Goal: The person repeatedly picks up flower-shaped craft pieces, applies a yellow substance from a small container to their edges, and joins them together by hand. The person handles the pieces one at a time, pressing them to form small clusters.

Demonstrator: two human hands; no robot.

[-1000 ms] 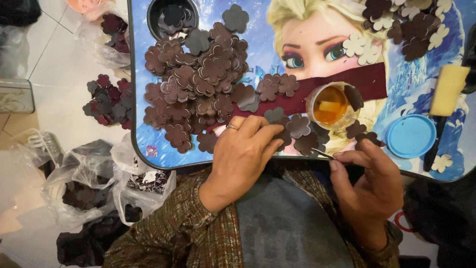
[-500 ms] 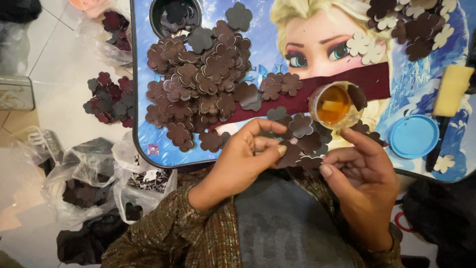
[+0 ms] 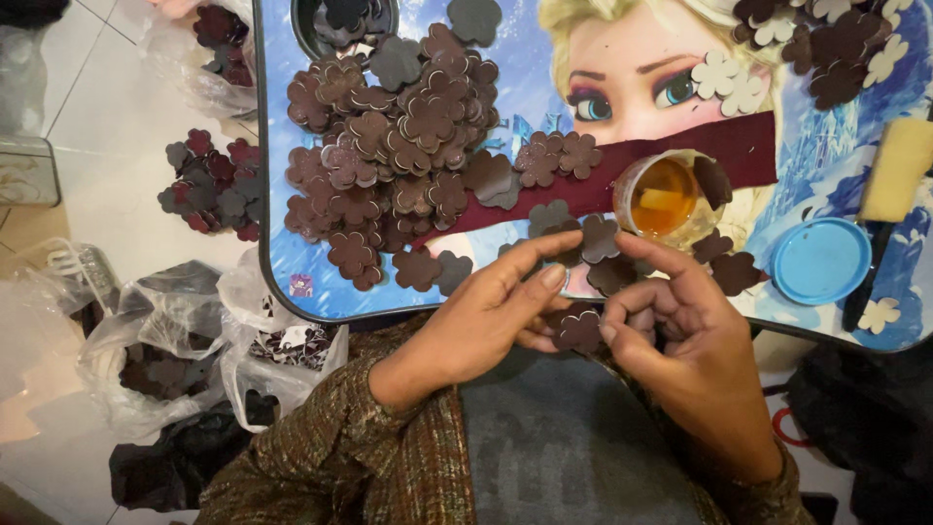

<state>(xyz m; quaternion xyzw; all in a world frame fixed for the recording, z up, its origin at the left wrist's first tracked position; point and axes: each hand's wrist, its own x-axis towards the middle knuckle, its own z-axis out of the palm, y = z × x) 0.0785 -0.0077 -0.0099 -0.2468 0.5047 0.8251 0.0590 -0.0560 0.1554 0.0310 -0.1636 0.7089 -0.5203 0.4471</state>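
My left hand (image 3: 486, 316) and my right hand (image 3: 680, 340) meet at the near edge of a small blue picture table (image 3: 292, 282). Together they pinch one dark brown flower-shaped cutout (image 3: 579, 331) between thumbs and fingers. A big heap of the same brown flower cutouts (image 3: 389, 146) covers the table's left half. A few loose ones (image 3: 598, 238) lie just beyond my fingers. A small open jar of amber glue (image 3: 671, 199) stands right behind my right hand, on a dark red strip (image 3: 748, 146).
A blue round lid (image 3: 821, 261) and a yellow sponge (image 3: 899, 170) lie at the table's right. White and brown flowers (image 3: 826, 44) pile at the far right. A dark bowl (image 3: 345, 24) sits at the back. On the floor left are more flowers (image 3: 209, 185) and plastic bags (image 3: 165, 340).
My left hand lifted off the table and came toward me. Both hands drew together and now hold one flower cutout between them near the table's edge.
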